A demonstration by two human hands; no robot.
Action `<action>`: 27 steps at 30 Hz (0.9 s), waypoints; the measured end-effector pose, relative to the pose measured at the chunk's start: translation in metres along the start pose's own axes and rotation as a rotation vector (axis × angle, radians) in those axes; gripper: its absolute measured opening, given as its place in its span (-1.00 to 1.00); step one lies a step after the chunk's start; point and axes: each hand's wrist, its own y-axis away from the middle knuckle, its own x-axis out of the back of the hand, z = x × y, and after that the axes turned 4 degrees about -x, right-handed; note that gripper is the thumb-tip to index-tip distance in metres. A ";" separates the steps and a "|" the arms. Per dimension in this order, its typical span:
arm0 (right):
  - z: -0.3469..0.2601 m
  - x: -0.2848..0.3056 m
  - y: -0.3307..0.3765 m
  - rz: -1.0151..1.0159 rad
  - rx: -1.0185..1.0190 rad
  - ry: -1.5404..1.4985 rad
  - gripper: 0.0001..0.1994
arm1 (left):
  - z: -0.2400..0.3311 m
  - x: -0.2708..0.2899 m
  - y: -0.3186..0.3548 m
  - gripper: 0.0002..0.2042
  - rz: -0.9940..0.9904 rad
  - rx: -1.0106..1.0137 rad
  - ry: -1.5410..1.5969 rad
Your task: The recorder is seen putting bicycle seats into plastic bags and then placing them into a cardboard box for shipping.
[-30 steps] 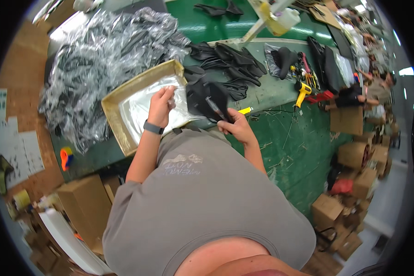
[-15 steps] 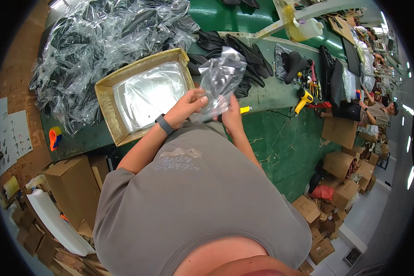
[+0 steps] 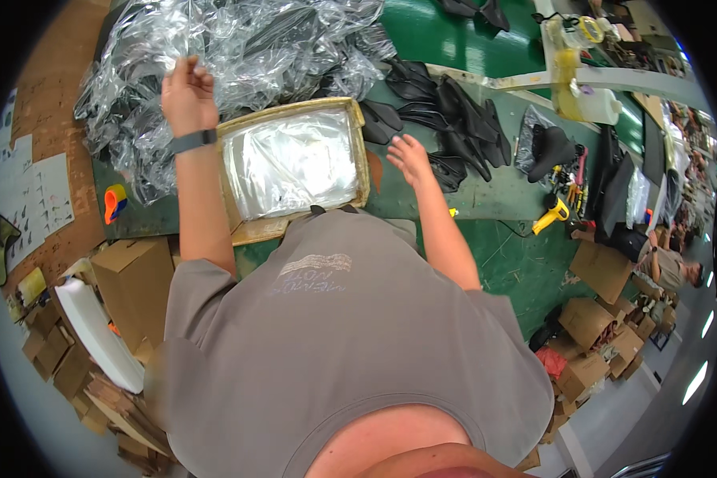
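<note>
My left hand (image 3: pixel 188 97) is raised at the near edge of a big heap of clear plastic bags (image 3: pixel 255 48) with dark things inside. Its fingers are loosely bent and apart, and nothing shows in them. My right hand (image 3: pixel 410 159) reaches over the bench with fingers spread, holding nothing, close to several loose black bicycle saddles (image 3: pixel 474 115). Between my arms sits a shallow cardboard tray (image 3: pixel 362 151) with a stack of flat clear plastic bags (image 3: pixel 295 163) in it.
On the green bench (image 3: pixel 498 195), further right, lie a black saddle in plastic (image 3: pixel 551 151), a yellow heat gun (image 3: pixel 551 215) and hand tools. An orange tape dispenser (image 3: pixel 115 202) is at left. Cardboard boxes (image 3: pixel 131 279) stand beside me; another person (image 3: pixel 669 267) is at far right.
The clear bag with a dark thing in it has left my hands. My left hand has moved up and left to the heap; my right has opened and moved apart from it.
</note>
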 end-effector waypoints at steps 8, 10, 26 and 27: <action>0.001 0.004 -0.079 0.031 -0.095 -0.115 -0.70 | -0.203 0.057 0.152 -0.81 -0.474 0.338 -0.800; -0.013 0.004 -0.059 0.034 0.013 0.022 -0.71 | -0.229 0.076 0.185 -0.84 -0.608 0.320 -0.914; -0.050 0.144 0.287 -0.101 0.435 -0.407 -0.81 | -0.210 0.143 0.214 -0.84 -0.890 -0.113 -1.341; -0.041 0.121 0.288 -0.168 0.433 -0.343 -0.78 | -0.188 0.134 0.220 -0.83 -0.877 0.094 -1.252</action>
